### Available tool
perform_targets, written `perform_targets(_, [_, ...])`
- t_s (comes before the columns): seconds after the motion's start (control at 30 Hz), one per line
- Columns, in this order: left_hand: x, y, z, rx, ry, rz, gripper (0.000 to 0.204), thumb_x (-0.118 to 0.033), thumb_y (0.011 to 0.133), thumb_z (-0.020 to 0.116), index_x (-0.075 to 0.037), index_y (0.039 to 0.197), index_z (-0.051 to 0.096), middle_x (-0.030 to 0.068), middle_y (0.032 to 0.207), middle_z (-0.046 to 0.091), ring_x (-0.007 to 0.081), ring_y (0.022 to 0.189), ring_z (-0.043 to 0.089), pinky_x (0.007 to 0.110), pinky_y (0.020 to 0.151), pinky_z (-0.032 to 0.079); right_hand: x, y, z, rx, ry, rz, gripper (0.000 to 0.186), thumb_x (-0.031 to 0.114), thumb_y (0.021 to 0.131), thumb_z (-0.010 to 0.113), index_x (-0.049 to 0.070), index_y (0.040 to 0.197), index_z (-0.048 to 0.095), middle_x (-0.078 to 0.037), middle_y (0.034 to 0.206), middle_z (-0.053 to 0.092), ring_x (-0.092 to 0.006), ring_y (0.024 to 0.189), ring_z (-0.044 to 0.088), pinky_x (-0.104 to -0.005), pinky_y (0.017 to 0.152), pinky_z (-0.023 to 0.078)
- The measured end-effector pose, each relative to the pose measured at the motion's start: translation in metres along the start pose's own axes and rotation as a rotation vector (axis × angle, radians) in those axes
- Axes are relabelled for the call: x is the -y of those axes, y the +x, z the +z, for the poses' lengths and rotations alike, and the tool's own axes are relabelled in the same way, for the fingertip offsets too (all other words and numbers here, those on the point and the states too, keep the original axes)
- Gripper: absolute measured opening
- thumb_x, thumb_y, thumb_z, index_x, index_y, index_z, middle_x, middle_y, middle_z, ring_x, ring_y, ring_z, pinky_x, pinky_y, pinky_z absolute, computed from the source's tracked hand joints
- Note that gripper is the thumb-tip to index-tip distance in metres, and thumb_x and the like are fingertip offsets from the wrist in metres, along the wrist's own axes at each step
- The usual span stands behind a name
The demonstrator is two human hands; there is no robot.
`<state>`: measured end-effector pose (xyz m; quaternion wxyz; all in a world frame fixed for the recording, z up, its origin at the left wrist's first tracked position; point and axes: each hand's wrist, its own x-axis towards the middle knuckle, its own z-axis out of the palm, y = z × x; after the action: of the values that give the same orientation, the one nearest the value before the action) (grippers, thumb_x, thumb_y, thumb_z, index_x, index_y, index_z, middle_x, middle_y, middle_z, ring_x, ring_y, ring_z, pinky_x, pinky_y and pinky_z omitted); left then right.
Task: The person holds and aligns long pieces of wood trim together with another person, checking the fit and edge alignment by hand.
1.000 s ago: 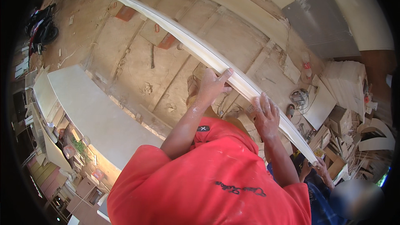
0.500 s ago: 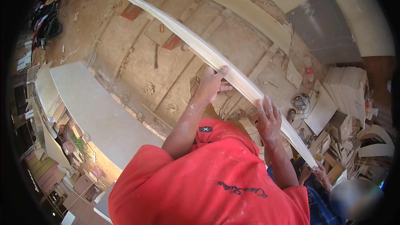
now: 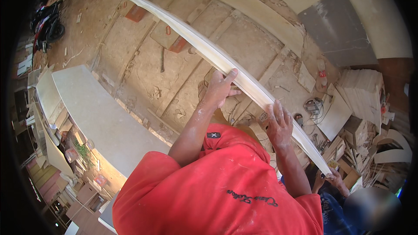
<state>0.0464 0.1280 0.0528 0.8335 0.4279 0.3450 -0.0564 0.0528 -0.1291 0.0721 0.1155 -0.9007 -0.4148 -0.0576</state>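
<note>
A long, pale, narrow board point(image 3: 209, 51) slants across the head view from the far left down to the lower right, seen nearly edge-on. My left hand point(image 3: 220, 89) grips its near edge around the middle, thumb on the upper side and fingers below. Farther right, my right hand point(image 3: 281, 127) rests against the same board, its dusty fingers stretched out and laid over the edge; its thumb is hard to make out. At the board's right end, a co-worker's hand point(image 3: 337, 181) holds the tip.
A large pale panel point(image 3: 104, 113) lies to my left. Across the dusty floor are orange-and-tan boxes point(image 3: 177, 43) and a curved board point(image 3: 248, 11). Stacked sheets point(image 3: 360, 95), wood scraps point(image 3: 348, 148) and a corded power tool point(image 3: 314, 104) crowd the right. A motorcycle point(image 3: 48, 24) stands far left.
My hands and the board have barely moved. At the right end, the co-worker's hand and arm have shifted slightly, and a foot beside the board there has moved a little left.
</note>
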Motion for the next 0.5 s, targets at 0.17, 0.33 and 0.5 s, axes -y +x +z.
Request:
perform_targets(0.17, [0.0037,-0.0001,-0.0013,0.009,-0.024,0.009,0.035,-0.025,0.097,0.050,0.001,0.120,0.048,0.0121,0.107,0.059,0.0214,0.096,0.062,0.041,0.075,0.058,0.0009,-0.0001,-0.0012,-0.002,-0.001,-0.004,0.048,0.002,0.079,0.058,0.011,0.126,0.054,-0.015,0.131,0.052,-0.0334,0.104,0.055,-0.0436,0.085,0.046])
perform_targets(0.33, [-0.0013,-0.0048,0.0008,0.028,-0.015,0.016,0.034,-0.025,0.097,0.050,0.001,0.120,0.049,0.0123,0.107,0.060,0.0207,0.095,0.063,0.040,0.074,0.058,0.0002,-0.0024,-0.0004,-0.002,0.006,-0.003,0.050,0.002,0.078,0.058,0.011,0.127,0.053,-0.015,0.131,0.051,-0.0336,0.105,0.055,-0.0439,0.085,0.046])
perform_targets(0.5, [-0.0005,-0.0034,-0.0004,0.017,-0.037,0.008,0.035,-0.026,0.097,0.049,0.001,0.120,0.048,0.0134,0.108,0.059,0.0215,0.095,0.063,0.040,0.071,0.059,0.0011,-0.0031,-0.0011,-0.001,0.006,-0.003,0.051,0.001,0.078,0.058,0.011,0.127,0.053,-0.015,0.131,0.051,-0.0336,0.105,0.055,-0.0440,0.085,0.046])
